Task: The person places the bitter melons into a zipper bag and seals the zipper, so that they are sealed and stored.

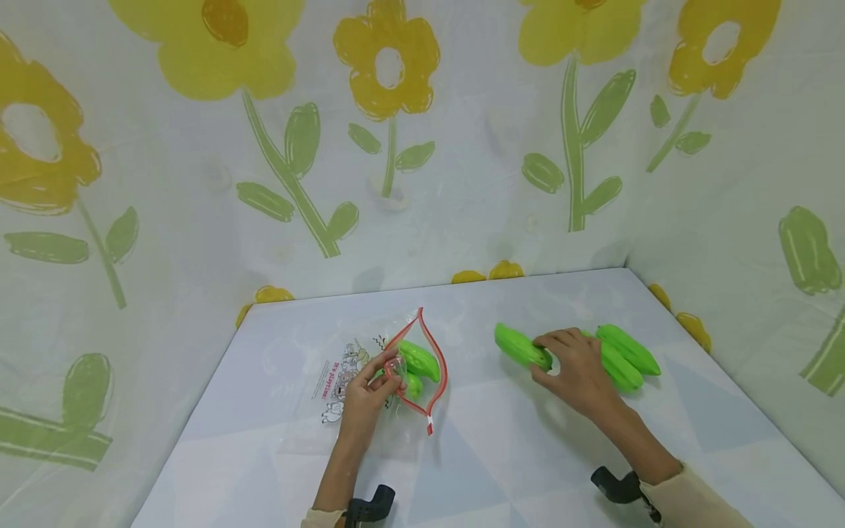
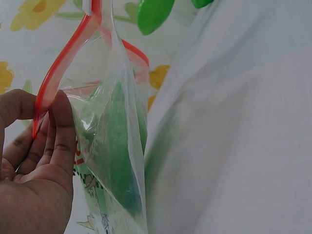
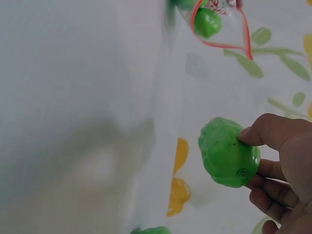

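Observation:
My left hand (image 1: 368, 394) pinches the red zip edge of a clear printed zip bag (image 1: 339, 370), whose mouth stands wide apart toward the right. Inside the bag lie green gourds (image 1: 419, 361), partly veiled by the plastic. My right hand (image 1: 579, 372) holds another ridged green gourd (image 1: 521, 346) at one end, between thumb and fingers, to the right of the bag. In the right wrist view this gourd (image 3: 228, 152) shows its rounded end, with the thumb on top and the fingers beneath.
Two more green gourds (image 1: 630, 350) lie side by side on the pale table (image 1: 475, 469), just right of my right hand. A flower-printed cloth (image 1: 449, 220) rises behind the table and along both sides.

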The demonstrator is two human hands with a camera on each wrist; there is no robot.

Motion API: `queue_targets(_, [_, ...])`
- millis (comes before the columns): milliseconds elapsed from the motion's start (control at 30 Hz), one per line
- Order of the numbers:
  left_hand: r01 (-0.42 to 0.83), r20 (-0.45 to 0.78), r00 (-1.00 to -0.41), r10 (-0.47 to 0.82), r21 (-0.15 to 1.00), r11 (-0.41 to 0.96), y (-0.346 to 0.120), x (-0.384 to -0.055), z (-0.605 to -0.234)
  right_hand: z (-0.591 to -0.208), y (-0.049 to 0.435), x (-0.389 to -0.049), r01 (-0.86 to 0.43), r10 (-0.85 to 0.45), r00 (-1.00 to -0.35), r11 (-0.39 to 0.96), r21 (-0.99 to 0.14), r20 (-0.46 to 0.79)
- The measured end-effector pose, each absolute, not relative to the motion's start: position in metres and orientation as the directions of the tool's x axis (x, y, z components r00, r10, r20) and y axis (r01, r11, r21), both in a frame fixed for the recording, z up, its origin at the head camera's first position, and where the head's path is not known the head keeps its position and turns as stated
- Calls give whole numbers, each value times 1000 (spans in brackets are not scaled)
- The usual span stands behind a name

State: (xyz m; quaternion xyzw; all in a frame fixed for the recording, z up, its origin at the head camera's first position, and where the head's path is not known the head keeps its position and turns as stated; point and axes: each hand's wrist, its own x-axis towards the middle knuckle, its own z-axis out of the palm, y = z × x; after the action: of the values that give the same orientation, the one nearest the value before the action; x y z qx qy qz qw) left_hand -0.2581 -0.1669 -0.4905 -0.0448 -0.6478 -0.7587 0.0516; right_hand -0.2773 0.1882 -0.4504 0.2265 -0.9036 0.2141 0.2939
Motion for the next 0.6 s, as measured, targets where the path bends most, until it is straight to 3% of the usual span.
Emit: queue_targets(600, [135,134,-991,-16,976,-174,-167,-257,-489,-425,156,-256,-716,-464,-666,617,-327,584])
